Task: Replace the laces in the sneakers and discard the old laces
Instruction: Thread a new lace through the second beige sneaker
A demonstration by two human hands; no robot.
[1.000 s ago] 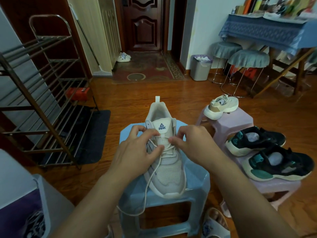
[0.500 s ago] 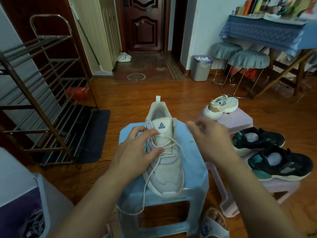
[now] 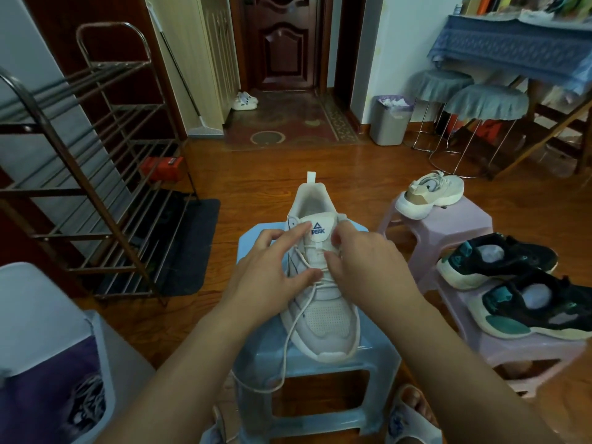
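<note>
White sneaker point(image 3: 323, 309) on blue stool point(image 3: 371, 357), frame centre.
Its lace point(image 3: 290, 341) is pinched by the left hand point(image 3: 272, 280); the right hand point(image 3: 368, 267) is curled at the tongue, grip indiscernible.

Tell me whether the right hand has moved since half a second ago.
Yes. The right hand has come back left from over the blue stool's right edge to the white sneaker's tongue.

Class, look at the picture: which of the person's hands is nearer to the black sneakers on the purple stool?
Right. The right hand works at the white sneaker, on the side toward the black sneakers; the left hand lies beyond it.
</note>
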